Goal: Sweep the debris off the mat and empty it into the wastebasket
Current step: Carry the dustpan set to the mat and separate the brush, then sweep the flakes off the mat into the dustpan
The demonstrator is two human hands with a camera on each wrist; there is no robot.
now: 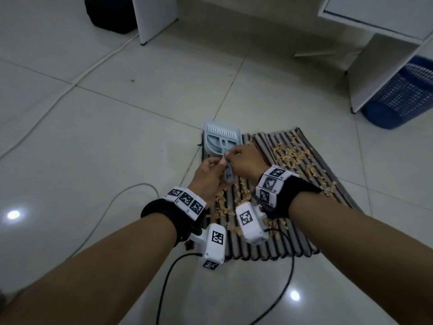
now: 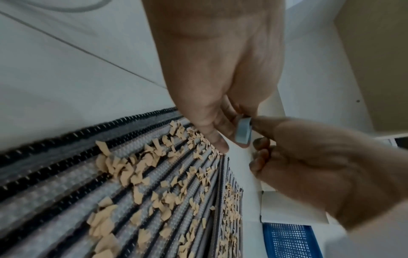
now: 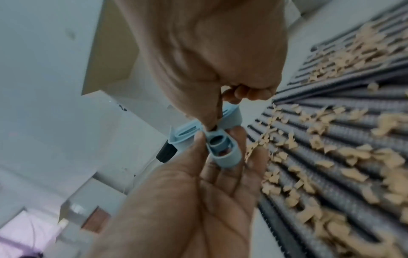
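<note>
A striped grey-and-black mat lies on the tiled floor, strewn with tan debris. A light blue dustpan sits at the mat's far left corner, its handle pointing toward me. My left hand holds the handle end between thumb and fingers. My right hand pinches the same handle just above, where it meets the pan. In the left wrist view only the handle's edge shows between both hands. The blue mesh wastebasket stands at the far right, partly behind a white panel.
White furniture panels stand at the back right, and another white leg at the back left beside a black bag. A white cable runs across the floor on the left. Black camera cables trail near my forearms.
</note>
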